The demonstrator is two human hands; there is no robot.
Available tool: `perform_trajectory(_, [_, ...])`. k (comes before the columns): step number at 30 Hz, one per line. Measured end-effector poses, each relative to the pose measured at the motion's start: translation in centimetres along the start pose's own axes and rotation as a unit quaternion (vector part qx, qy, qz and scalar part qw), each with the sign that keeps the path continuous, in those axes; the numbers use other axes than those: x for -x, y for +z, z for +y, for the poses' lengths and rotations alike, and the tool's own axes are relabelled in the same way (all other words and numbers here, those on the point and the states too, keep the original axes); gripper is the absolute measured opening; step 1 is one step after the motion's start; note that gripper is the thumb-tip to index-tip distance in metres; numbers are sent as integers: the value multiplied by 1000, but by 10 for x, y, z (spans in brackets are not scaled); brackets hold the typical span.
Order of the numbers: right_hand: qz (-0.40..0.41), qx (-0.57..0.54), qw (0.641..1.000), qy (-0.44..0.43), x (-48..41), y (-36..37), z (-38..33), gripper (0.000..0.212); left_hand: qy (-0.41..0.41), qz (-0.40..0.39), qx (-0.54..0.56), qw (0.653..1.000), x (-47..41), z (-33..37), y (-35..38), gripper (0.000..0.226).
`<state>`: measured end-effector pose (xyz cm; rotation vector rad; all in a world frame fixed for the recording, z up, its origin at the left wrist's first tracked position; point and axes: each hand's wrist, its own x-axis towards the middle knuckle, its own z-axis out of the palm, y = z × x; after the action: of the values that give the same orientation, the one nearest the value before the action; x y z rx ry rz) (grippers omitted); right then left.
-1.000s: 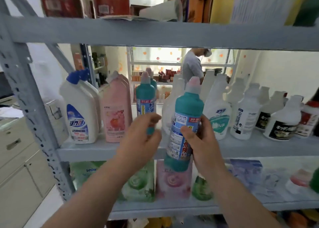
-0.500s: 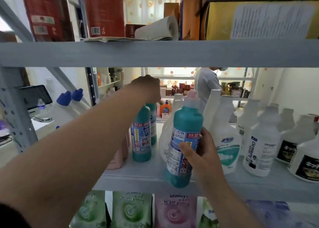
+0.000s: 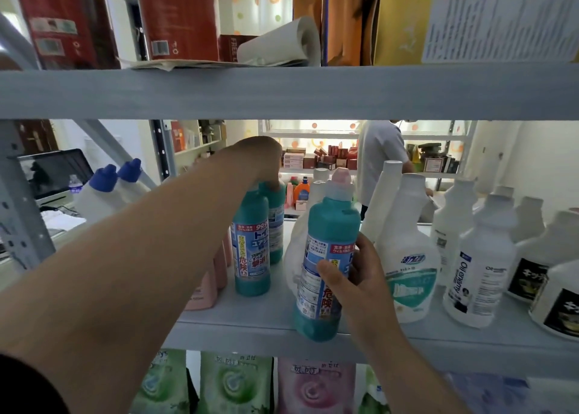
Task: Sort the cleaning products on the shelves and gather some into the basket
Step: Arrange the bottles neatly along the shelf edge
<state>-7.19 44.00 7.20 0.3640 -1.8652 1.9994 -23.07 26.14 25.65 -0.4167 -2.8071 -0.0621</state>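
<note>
Your right hand (image 3: 360, 275) grips a smooth teal bottle (image 3: 332, 222) with a pink cap and Japanese label, at the shelf (image 3: 244, 326) edge. Your left hand (image 3: 260, 163) curls over the top of a twin bottle (image 3: 250, 266) marked "99.9", standing just beneath it.

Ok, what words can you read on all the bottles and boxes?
"99.9" and "危険": standing teal bottle.
"危険": held teal bottle, in the right hand.
"Oil enemy": white bottle.
"FREE": red box.
Labels on the pouches and the sheet on the yellow box: too blurred.
</note>
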Motion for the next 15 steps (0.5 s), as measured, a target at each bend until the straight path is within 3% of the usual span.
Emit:
perform_trajectory(7, [1,-11,1000,-1,1,5,-1,74,21,-16,-7,1000,0,2,-3,29])
perform_trajectory(15, [17,-32,999,1,5,8,-2,76,91,181,-119,972,44,11,-14,28])
